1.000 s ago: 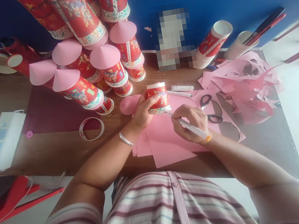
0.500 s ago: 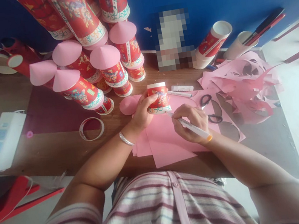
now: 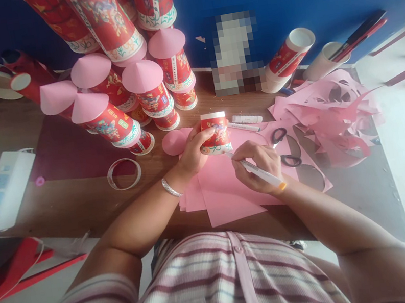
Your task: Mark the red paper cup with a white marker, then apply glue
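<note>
A red paper cup (image 3: 216, 132) with a printed pattern and a white band of coloured drawings is held by my left hand (image 3: 195, 151), fingers wrapped round its left side. My right hand (image 3: 258, 165) grips a white marker (image 3: 262, 173) with an orange end, its tip at the cup's lower white band. Whether the tip touches the cup I cannot tell. Under both hands lie pink paper sheets (image 3: 228, 188). Black-handled scissors (image 3: 290, 160) rest on the paper, right of my right hand. A pink paper cone (image 3: 175, 142) lies by my left hand.
Several stacked red cups with pink cone tops (image 3: 142, 77) stand at the back left. Pink paper scraps (image 3: 338, 108) pile up on the right, near a cup holding pens (image 3: 323, 63). A tape roll (image 3: 124, 174) and a white power strip (image 3: 12, 188) are on the left.
Very little differs. The cup has shifted and tilted slightly in my left hand, and my right hand with the marker has moved a touch to the left.
</note>
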`<act>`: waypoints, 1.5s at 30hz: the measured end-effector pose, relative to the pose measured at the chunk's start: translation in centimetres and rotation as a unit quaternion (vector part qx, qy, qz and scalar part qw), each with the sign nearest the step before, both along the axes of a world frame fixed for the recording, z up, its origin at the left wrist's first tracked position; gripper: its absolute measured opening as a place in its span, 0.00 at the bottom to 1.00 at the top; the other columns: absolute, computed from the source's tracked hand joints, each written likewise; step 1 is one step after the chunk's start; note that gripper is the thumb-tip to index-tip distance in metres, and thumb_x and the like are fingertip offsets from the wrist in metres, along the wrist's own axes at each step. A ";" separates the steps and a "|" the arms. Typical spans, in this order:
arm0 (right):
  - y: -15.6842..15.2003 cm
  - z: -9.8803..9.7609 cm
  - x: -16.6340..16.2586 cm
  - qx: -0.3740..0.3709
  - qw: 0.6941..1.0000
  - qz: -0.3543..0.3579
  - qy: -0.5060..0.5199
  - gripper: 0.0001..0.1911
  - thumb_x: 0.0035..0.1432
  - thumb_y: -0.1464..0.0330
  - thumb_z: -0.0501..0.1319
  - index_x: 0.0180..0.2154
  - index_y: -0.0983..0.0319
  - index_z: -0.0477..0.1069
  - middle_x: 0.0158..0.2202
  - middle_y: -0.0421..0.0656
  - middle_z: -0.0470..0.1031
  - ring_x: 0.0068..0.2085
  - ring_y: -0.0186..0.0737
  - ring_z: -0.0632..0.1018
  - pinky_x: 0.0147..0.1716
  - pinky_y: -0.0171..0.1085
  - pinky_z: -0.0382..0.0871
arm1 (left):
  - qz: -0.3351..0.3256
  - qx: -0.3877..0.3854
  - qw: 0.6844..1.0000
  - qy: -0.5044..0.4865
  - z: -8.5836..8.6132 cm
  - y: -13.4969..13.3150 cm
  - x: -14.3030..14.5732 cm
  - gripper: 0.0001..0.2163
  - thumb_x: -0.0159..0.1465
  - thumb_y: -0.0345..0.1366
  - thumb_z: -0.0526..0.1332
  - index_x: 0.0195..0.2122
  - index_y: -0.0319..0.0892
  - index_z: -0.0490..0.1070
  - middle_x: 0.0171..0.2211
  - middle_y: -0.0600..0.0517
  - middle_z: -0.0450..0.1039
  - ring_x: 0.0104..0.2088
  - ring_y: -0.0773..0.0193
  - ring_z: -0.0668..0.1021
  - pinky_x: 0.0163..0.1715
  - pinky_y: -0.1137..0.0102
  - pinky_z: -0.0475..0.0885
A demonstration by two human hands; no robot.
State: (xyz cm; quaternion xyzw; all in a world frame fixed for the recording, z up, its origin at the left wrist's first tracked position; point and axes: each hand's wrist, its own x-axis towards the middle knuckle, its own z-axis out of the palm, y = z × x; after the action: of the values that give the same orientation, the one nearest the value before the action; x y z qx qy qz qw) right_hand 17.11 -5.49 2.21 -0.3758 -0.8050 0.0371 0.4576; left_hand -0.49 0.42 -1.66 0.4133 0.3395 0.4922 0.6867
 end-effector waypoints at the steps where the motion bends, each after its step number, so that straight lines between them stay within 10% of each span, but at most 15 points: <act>1: 0.0 0.0 0.0 0.000 1.000 -0.001 -0.001 0.10 0.60 0.78 0.59 0.38 0.56 0.65 0.27 0.35 0.74 0.24 0.33 0.74 0.24 0.32 0.67 | -0.001 0.001 1.000 -0.001 0.0 0.0 0.0 0.15 0.60 0.48 0.70 0.41 0.43 0.78 0.44 0.45 0.81 0.52 0.50 0.82 0.53 0.58 0.75; 26: 0.2 -0.1 0.1 -0.010 1.000 -0.004 0.000 0.08 0.63 0.76 0.59 0.38 0.56 0.65 0.28 0.36 0.74 0.25 0.33 0.75 0.24 0.33 0.68 | -0.020 -0.045 0.997 -0.063 0.8 0.1 0.7 0.14 0.61 0.45 0.68 0.42 0.41 0.78 0.39 0.47 0.81 0.42 0.56 0.82 0.46 0.61 0.76; 34: 0.3 -0.1 0.3 -0.018 1.000 0.003 0.016 0.10 0.62 0.77 0.60 0.39 0.56 0.65 0.28 0.36 0.74 0.26 0.34 0.76 0.26 0.33 0.69 | 0.056 0.197 0.972 0.111 -3.0 0.8 -0.9 0.15 0.56 0.48 0.75 0.40 0.48 0.80 0.45 0.49 0.82 0.48 0.53 0.82 0.52 0.55 0.77; 39: 0.2 0.0 0.3 -0.018 1.000 0.001 0.009 0.10 0.62 0.77 0.60 0.40 0.56 0.65 0.28 0.36 0.74 0.26 0.34 0.76 0.26 0.33 0.70 | 0.088 0.392 0.902 0.159 -4.5 1.3 -1.2 0.11 0.68 0.41 0.67 0.51 0.51 0.78 0.51 0.49 0.80 0.48 0.59 0.82 0.48 0.62 0.79; 45: 0.2 0.1 0.3 -0.025 1.000 0.012 0.005 0.09 0.62 0.77 0.60 0.39 0.57 0.65 0.28 0.36 0.74 0.26 0.33 0.76 0.26 0.32 0.69 | 0.068 0.407 0.897 0.156 -3.4 1.3 -1.0 0.10 0.70 0.42 0.65 0.51 0.49 0.78 0.48 0.49 0.80 0.46 0.61 0.82 0.45 0.64 0.79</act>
State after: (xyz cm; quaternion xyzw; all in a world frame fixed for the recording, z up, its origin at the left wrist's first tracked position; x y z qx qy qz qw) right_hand 17.42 -5.26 2.32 -0.3775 -0.8060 0.0640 0.4514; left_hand -1.48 1.68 -5.09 0.7044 0.2393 0.5621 0.3613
